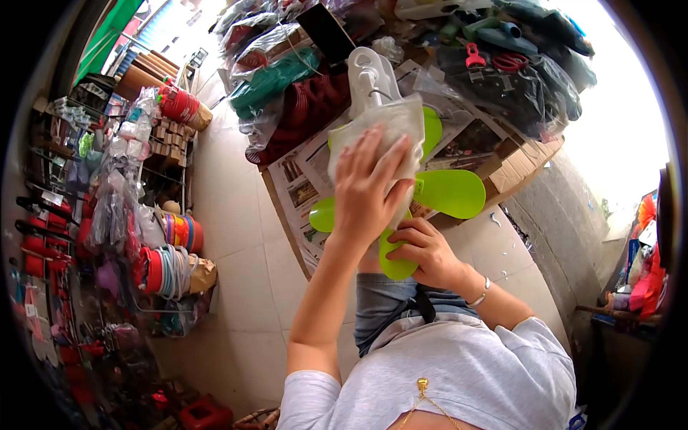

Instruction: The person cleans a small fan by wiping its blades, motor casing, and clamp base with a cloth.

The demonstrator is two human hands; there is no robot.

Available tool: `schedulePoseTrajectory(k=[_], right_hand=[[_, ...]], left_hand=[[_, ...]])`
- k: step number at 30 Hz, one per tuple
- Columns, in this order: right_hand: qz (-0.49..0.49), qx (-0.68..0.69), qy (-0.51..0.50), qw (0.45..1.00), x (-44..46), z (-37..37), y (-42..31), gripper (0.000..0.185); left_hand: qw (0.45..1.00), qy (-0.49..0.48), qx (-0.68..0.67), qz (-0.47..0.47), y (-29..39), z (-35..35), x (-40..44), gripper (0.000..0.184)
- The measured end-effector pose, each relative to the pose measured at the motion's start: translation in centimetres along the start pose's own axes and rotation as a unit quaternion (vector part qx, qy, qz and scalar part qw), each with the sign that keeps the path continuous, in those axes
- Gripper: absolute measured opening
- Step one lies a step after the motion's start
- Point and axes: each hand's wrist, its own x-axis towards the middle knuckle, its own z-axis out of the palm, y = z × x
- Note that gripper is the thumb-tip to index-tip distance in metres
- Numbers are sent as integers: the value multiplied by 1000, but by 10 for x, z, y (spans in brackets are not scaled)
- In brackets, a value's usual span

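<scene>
A small fan with bright green blades (451, 193) and a white stand (367, 72) lies on newspaper (315, 172) in front of me. My left hand (369, 186) lies flat, fingers stretched out, on a whitish, slightly see-through cloth or bag (387, 118). That whitish piece covers the fan's middle and hides the hub. Close to my body, my right hand (428, 252) has its fingers curled at the edge of the lowest green blade (398, 266) and grips it. Other blades stick out to the left, right and top.
Bagged goods (279, 86) are heaped behind the fan, with a black phone (326, 34) on top. Red scissors (509, 62) lie among dark bags at right. The newspaper covers a cardboard box (527, 161). Crowded shelves (154, 208) stand left across the tiled floor (244, 287).
</scene>
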Motion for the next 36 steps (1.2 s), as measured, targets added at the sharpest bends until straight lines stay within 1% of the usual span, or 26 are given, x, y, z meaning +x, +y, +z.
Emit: schedulePoseTrajectory(k=[1,2,7,8,9,10,11,12,13,14,16,17,19,21,22,24,25,26,27,28,29,30,31,32,35,36], right_hand=[[-2,-2,-4,1000,0,-2,-1,37],[0,-2,-1,1000,1,-4,-2,37],[-7,41,12,999,3,-4,-1,37],[-6,42,16,999,3,-4,0,37],[-6,49,14,999,3,-4,0,38],[-6,56,12,998,3,-3,1,38],[-3,57,17,998,2,-2,1,38],[-8,50,16,999,1,-2,2,34],[-13,42,15,999,1,-2,3,31],[-10,41,20,999,1,-4,3,31],[-9,36,17,999,1,-7,-2,38],[-6,38,22,999,1,-8,-3,38],[-3,31,13,999,2,-8,-4,38],[-7,34,17,999,2,-8,-5,38],[-9,35,21,999,3,-9,-5,38],[-10,36,24,999,3,-11,-4,38],[-15,40,25,999,2,-11,-4,38],[-15,40,26,999,2,-11,-3,38],[-17,37,26,999,2,-11,-3,38],[-20,33,27,999,2,-10,-3,38],[-21,35,28,999,2,-10,-3,38],[-18,34,28,999,2,-9,-3,38],[-14,35,27,999,1,-9,-3,38],[-12,38,27,999,0,-7,-3,38],[-11,31,19,999,-2,-7,-1,39],[-12,40,20,999,0,-8,-2,40]], left_hand=[[999,-37,8,-27,-6,18,-1,45],[999,27,0,-36,-14,30,-4,46],[997,74,-12,-17,-26,40,-2,36],[985,73,-103,-115,-30,43,-4,34],[956,69,-192,-213,-30,42,-3,33],[922,69,-275,-265,-28,38,2,37],[923,64,-275,-263,-31,36,0,37],[965,43,-201,-164,-32,32,0,44],[990,23,-125,-61,-30,31,0,51],[997,-6,-79,0,-22,29,-5,66],[997,-11,-77,-2,-28,29,-19,70],[997,-10,-74,-8,-33,29,-24,75],[998,-9,-66,4,-36,30,-20,74],[997,43,-64,11,-39,33,-14,62],[997,43,-66,14,-40,33,-10,62],[995,16,-89,-40,-40,30,-2,48],[995,15,-91,-39,-37,28,2,48],[970,7,-192,-152,-34,26,7,44],[921,-1,-287,-263,-34,23,9,40],[942,-26,-247,-226,-38,22,6,48],[943,-26,-245,-225,-34,25,3,48],[987,11,-128,-98,-20,30,4,47],[998,47,-8,33,-10,32,2,47],[998,54,-21,3,-14,35,-7,51],[996,53,-72,-24,-33,33,-6,50],[997,29,-62,-23,-41,33,-5,51]])
